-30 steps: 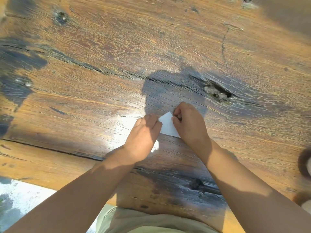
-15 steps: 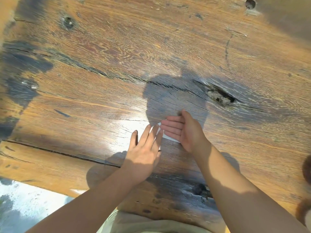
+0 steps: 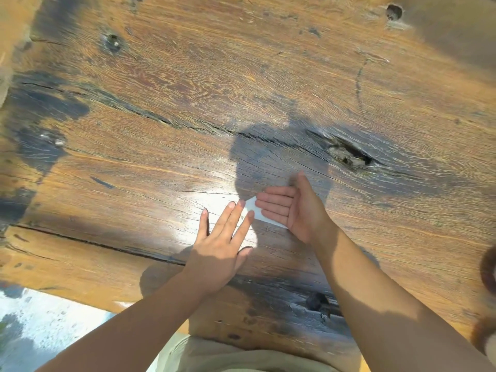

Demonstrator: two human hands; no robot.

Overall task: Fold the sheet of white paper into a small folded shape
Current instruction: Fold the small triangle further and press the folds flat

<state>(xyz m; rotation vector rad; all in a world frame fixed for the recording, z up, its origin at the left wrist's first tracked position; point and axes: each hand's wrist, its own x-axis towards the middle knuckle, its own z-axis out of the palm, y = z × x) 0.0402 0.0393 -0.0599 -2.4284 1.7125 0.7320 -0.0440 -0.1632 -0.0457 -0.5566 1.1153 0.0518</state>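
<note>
A small folded piece of white paper (image 3: 253, 209) lies flat on the wooden table (image 3: 188, 89), mostly covered by my hands. My left hand (image 3: 222, 242) rests palm down with fingers spread, its fingertips touching the paper's left edge. My right hand (image 3: 292, 208) stands on its edge with the palm turned left and fingers straight, lying over the paper's right part. Only a pointed white strip shows between the two hands. Neither hand grips the paper.
The table is rough wood with a long crack (image 3: 188, 124), a knot hole (image 3: 349, 157) beyond my right hand and another dark hole (image 3: 316, 302) near the front edge. Pale ground (image 3: 40, 326) shows below the table's front edge at lower left.
A second ago both hands were curled, pinching the paper with their fingertips. Both have since opened flat: the left lies palm down, the right stands on edge over the paper.
</note>
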